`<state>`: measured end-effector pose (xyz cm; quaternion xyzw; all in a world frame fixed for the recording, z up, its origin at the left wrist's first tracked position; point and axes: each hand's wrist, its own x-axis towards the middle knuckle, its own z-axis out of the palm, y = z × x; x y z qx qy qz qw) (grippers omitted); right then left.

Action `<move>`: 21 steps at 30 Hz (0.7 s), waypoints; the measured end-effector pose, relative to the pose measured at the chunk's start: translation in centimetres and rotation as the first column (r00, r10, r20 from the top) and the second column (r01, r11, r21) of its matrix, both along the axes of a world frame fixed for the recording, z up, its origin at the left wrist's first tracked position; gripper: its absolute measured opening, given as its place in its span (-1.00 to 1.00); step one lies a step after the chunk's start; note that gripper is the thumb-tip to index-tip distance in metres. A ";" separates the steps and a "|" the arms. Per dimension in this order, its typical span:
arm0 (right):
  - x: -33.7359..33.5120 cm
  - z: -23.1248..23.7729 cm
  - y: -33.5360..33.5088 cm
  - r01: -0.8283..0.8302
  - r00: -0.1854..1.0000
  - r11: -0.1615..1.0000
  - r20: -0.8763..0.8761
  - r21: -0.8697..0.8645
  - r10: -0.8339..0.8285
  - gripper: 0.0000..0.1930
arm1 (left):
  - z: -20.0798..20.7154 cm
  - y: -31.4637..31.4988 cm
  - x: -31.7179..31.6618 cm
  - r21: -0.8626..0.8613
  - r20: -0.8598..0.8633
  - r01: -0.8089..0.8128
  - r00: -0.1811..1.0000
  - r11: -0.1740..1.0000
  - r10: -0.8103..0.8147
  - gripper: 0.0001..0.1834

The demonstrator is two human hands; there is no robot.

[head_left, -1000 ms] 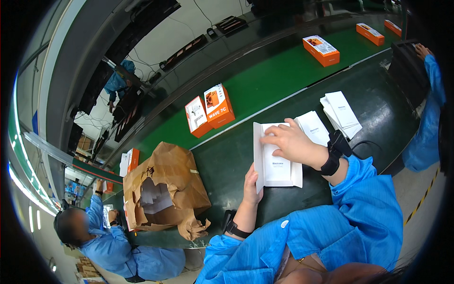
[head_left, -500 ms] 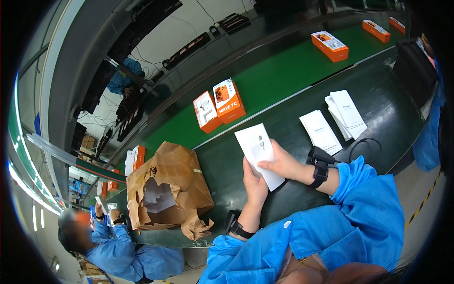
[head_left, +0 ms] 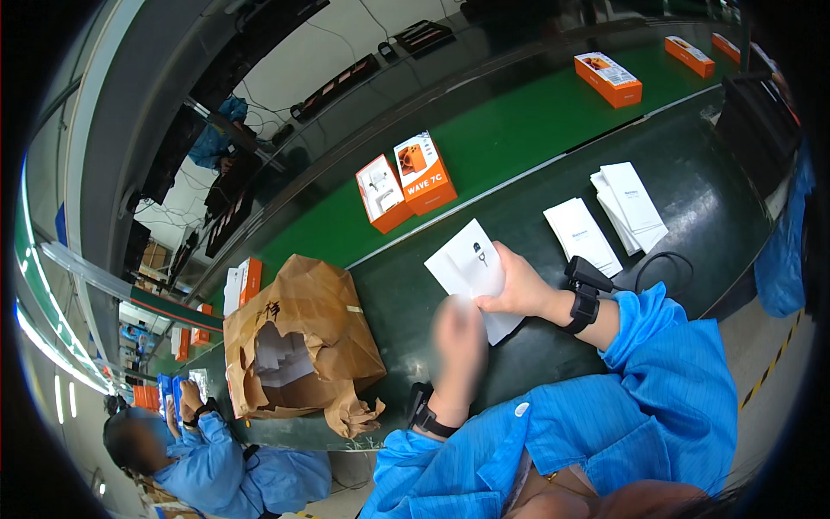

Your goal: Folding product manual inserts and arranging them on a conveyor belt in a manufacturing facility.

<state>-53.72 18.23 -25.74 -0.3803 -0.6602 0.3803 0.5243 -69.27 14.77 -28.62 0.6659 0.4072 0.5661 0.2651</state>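
My right hand (head_left: pixel 526 284) grips a white paper leaflet (head_left: pixel 451 258) by its right side, thumb on top. The leaflet has a small dark drawing and a bend across its middle; whether it is one sheet or several I cannot tell. At its near left edge is my left hand (head_left: pixel 458 344), its fingers smeared by motion. To the right, two fanned piles of white leaflets, the nearer pile (head_left: pixel 581 239) and the farther pile (head_left: pixel 633 208), lie on the dark green table (head_left: pixel 415 316). Both wrists wear black straps with small devices.
Left of my hands stands a torn brown paper bag (head_left: pixel 353 307) with white papers inside. On the green belt (head_left: pixel 501 138) sit an open orange box (head_left: pixel 380 192), an orange lid (head_left: pixel 425 177) and several more boxes. A co-worker in blue (head_left: pixel 220 463) works at far left; a black bin (head_left: pixel 754 125) stands right.
The leaflet, flat before, now bends across its middle. My left hand has moved slightly and blurred; my right keeps its grip. The co-worker's hands have moved, and the whole view has shifted slightly.
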 end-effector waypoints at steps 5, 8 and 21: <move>0.2 -1.0 0.7 -0.064 0.994 0.998 -0.093 -0.002 0.064 -0.36 | 0.2 -0.2 -0.3 -0.286 0.405 0.293 0.900 0.913 -0.162 -0.73; 0.3 -0.8 0.8 -0.165 0.971 0.986 -0.177 -0.021 0.159 -0.36 | 1.0 -0.5 -0.2 -0.286 0.501 0.365 0.845 0.886 -0.187 -0.75; 0.7 -0.9 1.3 -0.244 0.969 0.960 -0.062 -0.141 0.237 -0.37 | 0.7 0.1 -0.9 -0.235 0.368 0.278 0.913 0.931 -0.179 -0.77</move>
